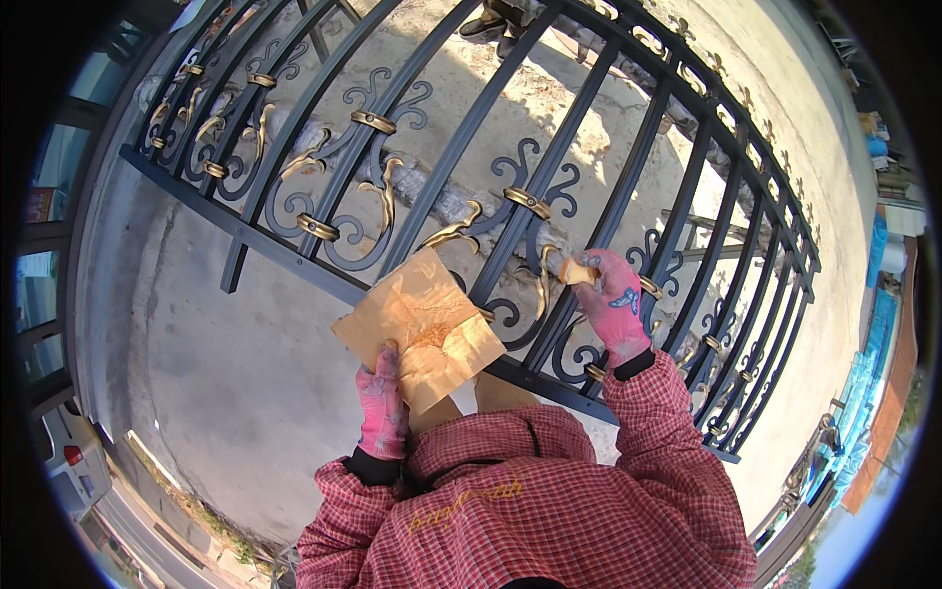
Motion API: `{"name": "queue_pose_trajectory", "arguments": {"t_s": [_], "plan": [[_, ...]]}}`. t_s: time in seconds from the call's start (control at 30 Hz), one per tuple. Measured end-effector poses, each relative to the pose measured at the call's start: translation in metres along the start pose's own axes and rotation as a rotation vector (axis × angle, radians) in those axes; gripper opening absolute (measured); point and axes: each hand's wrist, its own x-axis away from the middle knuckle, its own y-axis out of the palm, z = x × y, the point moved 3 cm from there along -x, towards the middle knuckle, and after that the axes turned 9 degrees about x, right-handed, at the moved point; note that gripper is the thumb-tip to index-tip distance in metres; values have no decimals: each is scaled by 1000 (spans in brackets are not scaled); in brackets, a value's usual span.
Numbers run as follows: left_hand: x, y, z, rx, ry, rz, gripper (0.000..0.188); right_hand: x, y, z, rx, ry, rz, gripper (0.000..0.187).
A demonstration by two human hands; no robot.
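Note:
My left hand (384,401), in a pink glove, grips a square piece of cardboard (388,314) by its near edge, thumb on top. A wet-looking brown-gold smear marks the cardboard's middle. My right hand (616,304), also in a pink glove, pinches a small tan brush-like tool (581,274), partly hidden by the fingers. Its tip is close to a gold-coloured scroll leaf (544,280) on a black metal fence panel (451,177); whether they touch I cannot tell. Gold collars (527,202) ring the bars, with black scrolls around them.
The panel lies across in front of me, raised above a concrete floor (226,363). Someone's shoes (483,26) show beyond its far side. Metal supports (687,224) show beneath the bars. A vehicle (74,461) stands at the left; blue sheeting (868,363) lies at the far right.

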Motion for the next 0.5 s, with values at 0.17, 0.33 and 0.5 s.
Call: {"name": "queue_pose_trajectory", "arguments": {"t_s": [0.17,0.33,0.5], "plan": [[-2,3,11,44,42,24,46,-24,28,29,-77,-67,-5,38],[-2,1,11,23,86,4,48,-47,40,32,121,-187,-14,35],[-3,2,9,26,79,16,48,-44,42,28,146,-242,-107,29]]}}
